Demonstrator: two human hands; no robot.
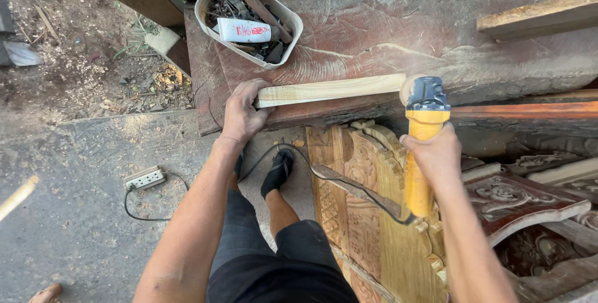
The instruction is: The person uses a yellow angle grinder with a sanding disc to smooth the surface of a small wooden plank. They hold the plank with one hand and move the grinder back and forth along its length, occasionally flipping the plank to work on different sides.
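A pale wooden strip (330, 89) lies along the front edge of a thick reddish timber slab (386, 29). My left hand (244, 111) grips the strip's left end and presses it down on the slab. My right hand (436, 153) holds a yellow angle grinder (423, 141) by its body, with the grey head and disc against the strip's right end. A haze of dust hangs around the disc. The grinder's black cord (349, 184) trails down to the left.
A white plastic tub (293, 26) of tools and a tube stands on the slab's far left. Carved wooden panels (367, 216) lean below the slab, with darker carved pieces (523, 197) to the right. A white power strip (144, 179) lies on the concrete floor. My legs stand between.
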